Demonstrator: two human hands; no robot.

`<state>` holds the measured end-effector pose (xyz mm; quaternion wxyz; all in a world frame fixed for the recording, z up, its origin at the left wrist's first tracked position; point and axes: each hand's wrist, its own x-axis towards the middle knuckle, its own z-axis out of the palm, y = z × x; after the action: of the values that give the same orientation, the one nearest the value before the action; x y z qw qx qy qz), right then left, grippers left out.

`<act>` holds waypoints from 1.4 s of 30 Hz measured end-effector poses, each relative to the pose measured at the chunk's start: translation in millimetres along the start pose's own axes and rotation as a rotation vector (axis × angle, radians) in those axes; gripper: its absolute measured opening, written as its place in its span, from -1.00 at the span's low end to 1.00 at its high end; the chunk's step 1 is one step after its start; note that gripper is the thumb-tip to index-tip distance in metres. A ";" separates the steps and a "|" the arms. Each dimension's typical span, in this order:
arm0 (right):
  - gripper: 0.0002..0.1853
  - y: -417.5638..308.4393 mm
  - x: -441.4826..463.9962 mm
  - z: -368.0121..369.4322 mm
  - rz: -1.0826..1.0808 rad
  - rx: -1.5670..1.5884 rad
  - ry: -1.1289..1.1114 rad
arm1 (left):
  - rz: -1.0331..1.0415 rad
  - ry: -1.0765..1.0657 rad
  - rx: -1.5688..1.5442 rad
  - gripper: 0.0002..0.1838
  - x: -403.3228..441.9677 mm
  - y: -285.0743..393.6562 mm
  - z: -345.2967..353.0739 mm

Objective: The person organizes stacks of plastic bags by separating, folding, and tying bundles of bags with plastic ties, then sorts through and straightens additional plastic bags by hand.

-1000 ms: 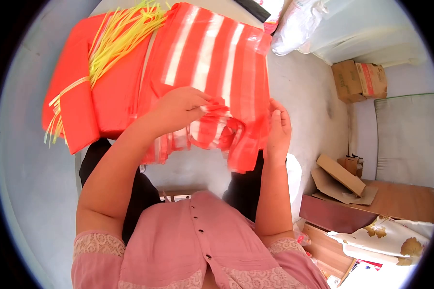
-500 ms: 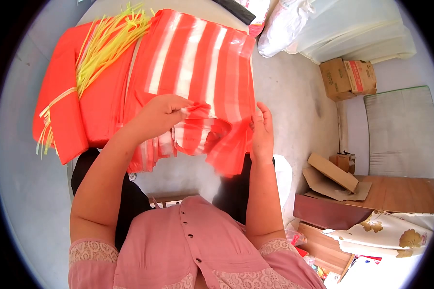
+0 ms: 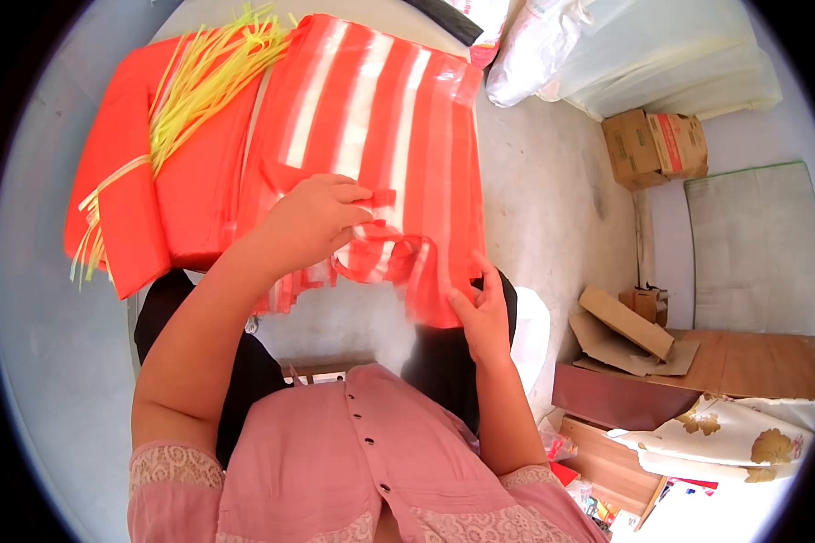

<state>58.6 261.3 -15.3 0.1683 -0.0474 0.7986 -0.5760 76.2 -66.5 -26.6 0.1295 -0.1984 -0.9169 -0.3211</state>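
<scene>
A stack of red-and-white striped plastic bags (image 3: 385, 118) lies in front of me, its near edge curled and hanging down. My left hand (image 3: 321, 217) pinches a folded part of the striped plastic near the middle of that edge. At the right near corner, my right hand (image 3: 482, 312) touches the hanging plastic with its thumb and fingers apart. Left of the stack are folded red bags (image 3: 204, 172), with a bundle of yellow strips (image 3: 199, 90) on top. A yellow strip is tied around a narrow red bundle (image 3: 131, 231).
Cardboard boxes (image 3: 652, 149) stand by the right wall near a grey panel (image 3: 753, 253). Opened cardboard (image 3: 634, 330) lies on a brown wooden surface (image 3: 770, 362). A white sack (image 3: 534, 50) is at the top, and a flowered cloth (image 3: 724, 439) at lower right.
My right hand has moved down along the right edge to the hanging corner. My left hand stays on the curled plastic, its fingers shifted slightly. The view has moved a little to the right.
</scene>
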 end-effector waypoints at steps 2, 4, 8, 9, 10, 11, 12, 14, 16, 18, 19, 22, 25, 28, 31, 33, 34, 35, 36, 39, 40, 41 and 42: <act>-0.30 4.7 2.3 -8.6 -0.052 -0.041 0.006 | 0.034 0.022 0.030 -0.66 -2.1 -1.8 2.1; -0.37 -10.2 8.9 -4.6 -0.149 -0.095 0.019 | 0.057 0.033 0.043 -0.66 -2.5 -1.3 3.2; -0.46 -45.9 34.0 4.2 -0.232 -0.215 -0.063 | 0.113 0.044 0.126 -0.62 -1.1 0.0 5.6; -0.48 -52.4 42.9 6.9 -0.251 -0.232 -0.098 | 0.114 0.051 0.133 -0.61 -1.3 0.8 5.9; -0.50 -59.5 53.7 13.8 -0.302 -0.262 -0.146 | 0.114 0.056 0.140 -0.61 -1.7 1.4 5.7; -0.51 -66.4 64.1 21.5 -0.353 -0.291 -0.194 | 0.104 0.051 0.138 -0.62 -2.0 2.2 4.9; -0.53 -72.8 74.2 29.9 -0.313 -0.272 -0.249 | 0.095 0.046 0.136 -0.63 -1.9 3.0 4.1; -0.55 -82.8 89.4 45.8 -0.228 -0.235 -0.354 | 0.082 0.035 0.124 -0.65 -1.2 3.2 4.4; -0.58 -87.6 97.3 58.9 -0.034 -0.122 -0.379 | 0.070 0.022 0.106 -0.66 -1.2 2.4 5.0; -0.58 -84.4 102.2 65.1 0.051 -0.036 -0.382 | 0.065 0.017 0.144 -0.68 -1.3 2.1 6.1; -0.57 -78.1 104.4 65.4 0.039 -0.005 -0.371 | 0.063 0.015 0.164 -0.69 -1.8 1.3 6.2; -0.56 -75.4 104.4 64.3 0.068 0.049 -0.351 | 0.080 0.041 0.164 -0.74 -2.1 1.6 5.2; -0.55 -74.8 106.2 61.8 0.071 0.003 -0.368 | 0.102 0.053 0.167 -0.75 -0.6 -0.3 7.4; -0.53 -72.5 111.6 60.2 0.039 -0.037 -0.411 | 0.095 0.022 0.154 -0.78 -0.9 1.1 4.7; -0.52 -77.9 110.0 64.8 0.064 0.044 -0.412 | 0.115 0.050 0.147 -0.83 0.0 2.6 1.8; -0.51 -80.9 109.6 66.7 0.094 0.103 -0.398 | 0.135 0.120 0.140 -0.84 0.3 1.6 6.1; -0.51 -81.4 111.0 66.8 0.107 0.118 -0.391 | 0.145 0.154 0.136 -0.84 0.4 1.5 7.3; -0.51 -81.5 112.4 66.9 0.120 0.133 -0.384 | 0.136 0.139 0.134 -0.83 -0.2 2.1 6.6; -0.52 -80.3 114.4 66.8 0.119 0.142 -0.388 | 0.126 0.124 0.132 -0.82 -0.6 3.5 4.1; -0.54 -77.0 119.3 67.5 0.091 0.114 -0.402 | 0.139 0.111 0.140 -0.80 -1.4 3.3 1.2; -0.55 -78.0 119.5 68.3 0.065 0.067 -0.410 | 0.149 0.112 0.146 -0.80 -1.4 3.4 0.5; -0.56 -78.3 119.5 69.4 0.039 0.019 -0.418 | 0.152 0.107 0.150 -0.81 -1.5 4.4 -1.1; -0.54 -77.5 119.1 72.5 0.014 -0.016 -0.407 | 0.156 0.102 0.154 -0.81 -1.8 5.8 -3.0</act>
<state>-38.9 137.9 11.4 0.3297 -0.1588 0.7529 -0.5470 80.7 -64.8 -21.8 0.2153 -0.2419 -0.9129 -0.2485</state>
